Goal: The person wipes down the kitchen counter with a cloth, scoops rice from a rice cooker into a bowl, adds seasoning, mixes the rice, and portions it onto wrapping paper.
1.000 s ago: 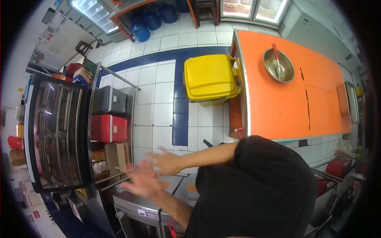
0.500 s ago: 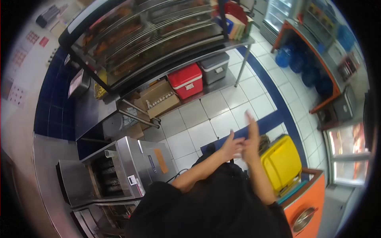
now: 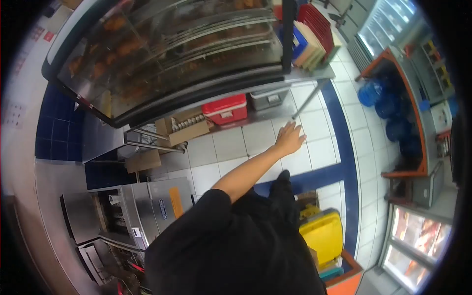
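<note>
My left hand (image 3: 290, 139) reaches forward over the white tiled floor (image 3: 255, 138), holding nothing, with its fingers apart. Beyond it stands the display case (image 3: 196, 64), with browned food on its racks; the hand does not touch it. Only a sliver of skin from my right arm or hand (image 3: 313, 254) shows at the right side of my body, close to the yellow bin (image 3: 322, 236). The fingers on that side are hidden.
A red cooler (image 3: 225, 110), a grey cooler (image 3: 268, 100) and an open cardboard box (image 3: 186, 132) sit under the case. Metal table legs (image 3: 307, 102) stand ahead. Steel kitchen equipment (image 3: 157, 201) is at left; blue water jugs (image 3: 371, 92) line the right.
My hands were together in front of me and have come apart. The left has moved forward; the right has drawn back out of sight. The view has shifted toward the case.
</note>
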Motion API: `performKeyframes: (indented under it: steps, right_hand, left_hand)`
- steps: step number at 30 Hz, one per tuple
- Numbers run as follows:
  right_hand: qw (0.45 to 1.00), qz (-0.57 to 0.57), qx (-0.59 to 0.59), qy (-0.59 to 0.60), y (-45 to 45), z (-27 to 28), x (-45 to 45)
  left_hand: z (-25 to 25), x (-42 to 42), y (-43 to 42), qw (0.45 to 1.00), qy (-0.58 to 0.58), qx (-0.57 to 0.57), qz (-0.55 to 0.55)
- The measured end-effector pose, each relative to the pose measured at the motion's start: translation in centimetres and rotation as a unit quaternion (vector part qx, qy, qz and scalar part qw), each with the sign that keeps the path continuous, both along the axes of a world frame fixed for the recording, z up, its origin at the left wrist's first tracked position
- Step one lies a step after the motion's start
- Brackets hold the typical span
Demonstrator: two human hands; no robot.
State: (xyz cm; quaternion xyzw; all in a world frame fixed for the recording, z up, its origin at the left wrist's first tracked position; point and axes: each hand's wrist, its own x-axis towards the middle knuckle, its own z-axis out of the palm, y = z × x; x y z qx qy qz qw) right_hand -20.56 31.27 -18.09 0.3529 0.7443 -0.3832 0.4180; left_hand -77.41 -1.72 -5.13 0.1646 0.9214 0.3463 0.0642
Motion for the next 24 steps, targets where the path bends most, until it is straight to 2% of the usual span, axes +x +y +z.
performKeyframes:
  steps: [1, 2, 4, 5, 6, 8, 9, 11, 12, 13, 14, 15, 16, 17, 18, 19, 20, 21, 22, 24]
  right_hand:
    - [1.000, -0.009, -0.029, 0.005, -0.7, 0.4, -2.8]
    - [0.996, -0.085, 0.011, -0.008, -0.2, 2.6, -7.8]
    - [0.989, -0.133, 0.062, -0.015, 1.2, 4.7, -16.0]
    - [0.982, -0.168, 0.079, 0.041, 1.6, 5.0, -19.2]
    - [0.969, -0.205, 0.095, 0.098, 1.9, 5.4, -21.8]
    - [0.976, -0.134, 0.097, 0.139, 2.3, 6.8, -28.3]
    - [0.982, -0.104, 0.072, 0.137, 4.2, 5.4, -30.6]
    - [0.943, -0.097, 0.084, 0.308, 6.5, 1.0, -32.7]
    - [0.966, -0.111, 0.069, 0.224, 0.7, 8.3, -36.3]
    - [0.965, -0.134, 0.083, 0.211, -3.6, 11.2, -38.2]
    - [0.962, -0.158, 0.098, 0.202, -6.1, 12.5, -39.5]
    - [0.959, -0.166, 0.079, 0.214, -6.8, 11.1, -39.1]
    - [0.956, -0.173, 0.060, 0.228, -7.9, 9.4, -38.6]
    - [0.969, -0.158, 0.020, 0.187, -8.6, 8.3, -38.0]
    - [0.966, -0.128, -0.015, 0.224, -9.5, 6.1, -36.5]
    - [0.986, -0.132, 0.014, 0.097, -12.1, 7.4, -36.4]
    - [0.997, -0.055, 0.037, 0.042, -15.8, 10.2, -37.4]
    - [0.999, -0.009, 0.032, 0.030, -16.8, 10.0, -37.0]
    - [0.999, 0.026, 0.014, 0.031, -17.1, 9.4, -36.9]
    - [0.997, 0.071, -0.013, 0.027, -16.6, 8.1, -37.1]
  left_hand:
    - [-1.7, -3.0, -0.6, 0.999, 0.010, -0.015, 0.042]
    - [-2.5, -5.9, -1.8, 0.997, 0.011, -0.019, 0.069]
    - [-3.2, -11.0, -4.4, 0.976, 0.131, -0.055, 0.165]
    - [-3.0, -12.7, -6.4, 0.966, 0.168, -0.101, 0.168]
    - [-3.5, -14.2, -9.0, 0.964, 0.165, -0.094, 0.185]
    - [-5.0, -15.7, -15.3, 0.974, 0.135, -0.157, 0.097]
    - [-4.9, -15.6, -19.0, 0.980, 0.074, -0.160, 0.095]
    - [-2.3, -13.5, -28.0, 0.976, -0.021, -0.192, 0.103]
    - [-5.3, -11.1, -33.7, 0.965, 0.069, -0.200, 0.155]
    - [-4.2, -8.9, -40.0, 0.958, 0.004, -0.224, 0.179]
    - [-5.2, -5.9, -47.7, 0.946, 0.019, -0.246, 0.210]
    - [0.1, -3.4, -52.2, 0.903, -0.126, -0.265, 0.313]
    - [5.5, -0.9, -56.7, 0.825, -0.270, -0.301, 0.395]
    - [6.5, 1.8, -61.8, 0.771, -0.316, -0.345, 0.432]
    - [7.0, 4.5, -65.9, 0.732, -0.331, -0.379, 0.458]
    - [7.1, 6.3, -68.8, 0.706, -0.336, -0.399, 0.478]
    - [6.8, 6.9, -70.4, 0.690, -0.325, -0.398, 0.509]
    - [6.1, 6.7, -70.8, 0.685, -0.298, -0.374, 0.549]
    - [5.2, 5.5, -70.6, 0.668, -0.221, -0.290, 0.649]
    - [-0.3, 4.1, -68.3, 0.700, -0.063, -0.325, 0.632]
